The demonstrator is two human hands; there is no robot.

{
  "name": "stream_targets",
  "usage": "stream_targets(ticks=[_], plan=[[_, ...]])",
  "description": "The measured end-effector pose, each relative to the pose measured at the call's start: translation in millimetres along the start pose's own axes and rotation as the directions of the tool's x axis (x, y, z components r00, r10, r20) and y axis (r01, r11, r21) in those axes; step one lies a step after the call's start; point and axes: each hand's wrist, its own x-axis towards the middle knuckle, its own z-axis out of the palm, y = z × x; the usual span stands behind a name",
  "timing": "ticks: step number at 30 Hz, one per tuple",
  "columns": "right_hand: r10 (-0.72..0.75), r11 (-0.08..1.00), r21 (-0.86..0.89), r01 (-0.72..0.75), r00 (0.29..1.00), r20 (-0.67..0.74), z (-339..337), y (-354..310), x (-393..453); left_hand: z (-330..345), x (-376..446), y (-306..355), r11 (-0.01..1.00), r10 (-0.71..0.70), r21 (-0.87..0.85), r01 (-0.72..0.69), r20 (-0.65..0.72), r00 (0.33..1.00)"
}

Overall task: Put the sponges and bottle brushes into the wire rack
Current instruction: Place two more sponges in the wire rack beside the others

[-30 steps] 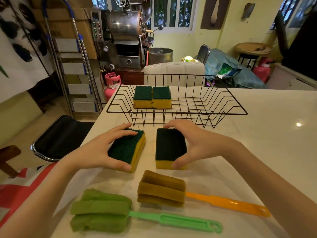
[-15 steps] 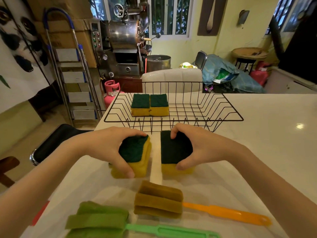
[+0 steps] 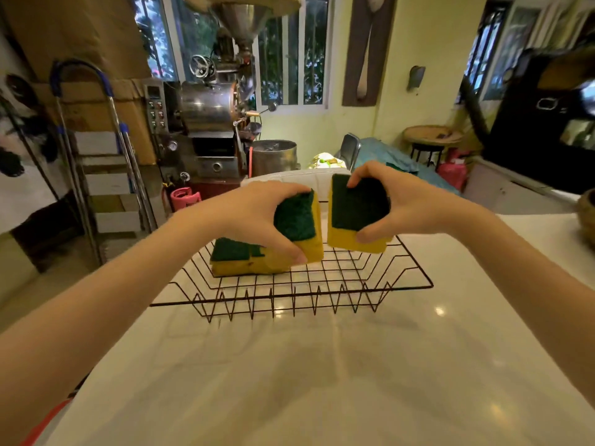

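— What are you working over?

— Your hands are above a pale, glossy table (image 3: 322, 381) with light spots shining on it. Beyond your hands stand a steel drum machine (image 3: 209, 123), a folded stepladder (image 3: 96, 156) off past your left arm, barred windows (image 3: 289, 59) and yellow-green walls.

— And what do you have hold of?

— Your left hand (image 3: 254, 217) pinches a sponge (image 3: 299, 226) between thumb and fingers; your right hand (image 3: 402, 201) grips a second sponge (image 3: 357, 214) the same way. Both are soft yellow blocks faced with a coarse dark green scouring pad, held side by side, close but apart, tilted toward you.

— Where is the rack?

— The wire rack (image 3: 289, 294), thin black wire in an open grid with a zigzag front edge, sits on the table directly beneath your hands. More sponges (image 3: 238, 259) already lie in it, under your left hand, partly hidden by it.
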Motion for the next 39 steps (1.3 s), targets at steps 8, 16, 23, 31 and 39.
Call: stream_targets(ticks=[8, 16, 23, 31, 39], plan=[[0.084, 0.975, -0.207, -0.079, 0.996, 0.015, 18, 60, 65, 45, 87, -46, 0.995, -0.101, 0.016, 0.101, 0.041, 0.994], [0.091, 0.9, -0.436, -0.029, 0.988, 0.122, 46, 95, 92, 94, 113, -67, 0.994, -0.083, 0.073, 0.078, 0.081, 0.993], [0.105, 0.909, -0.414, -0.035, 0.984, 0.146, 54, 108, 89, 92, 114, -73, 0.975, -0.104, 0.206, 0.077, 0.119, 0.987], [0.292, 0.879, -0.454, -0.145, 0.917, 0.272, 58, 110, 101, 93, 113, -74, 0.954, -0.126, 0.288, 0.09, 0.11, 0.986], [0.328, 0.865, -0.479, -0.15, 0.891, 0.314, 55, 115, 108, 97, 113, -78, 0.931, -0.183, 0.353, 0.091, 0.238, 0.954]])
